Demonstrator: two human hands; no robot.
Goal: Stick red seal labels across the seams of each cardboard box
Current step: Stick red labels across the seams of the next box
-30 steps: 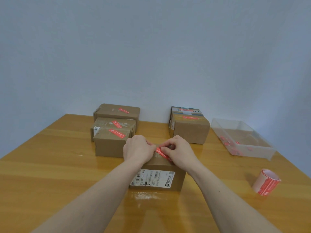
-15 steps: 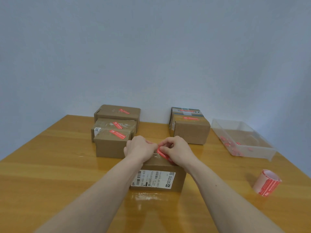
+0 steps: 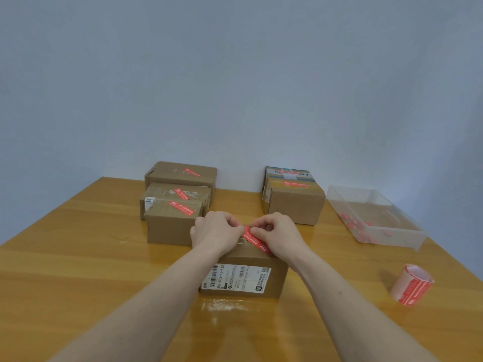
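Observation:
A cardboard box [image 3: 277, 273] with a white shipping label on its front stands on the table right before me. A red seal label [image 3: 254, 241] lies slanted across its top. My left hand [image 3: 217, 232] and my right hand [image 3: 277, 235] are both on the box top, fingers curled, fingertips meeting at the label's far end. Whether they pinch it or press it flat is hidden. A roll of red labels [image 3: 412, 286] lies on the table to the right.
Three labelled boxes [image 3: 170, 223] stand at the back left, two more [image 3: 296, 207] at the back right, all with red labels on top. A clear plastic bin [image 3: 392, 232] with red scraps sits at the far right. The wooden table [image 3: 78, 270] runs to a wall behind.
Both hands stay on the near box's top. The fingertips have shifted slightly along the red label; the boxes and roll have not moved.

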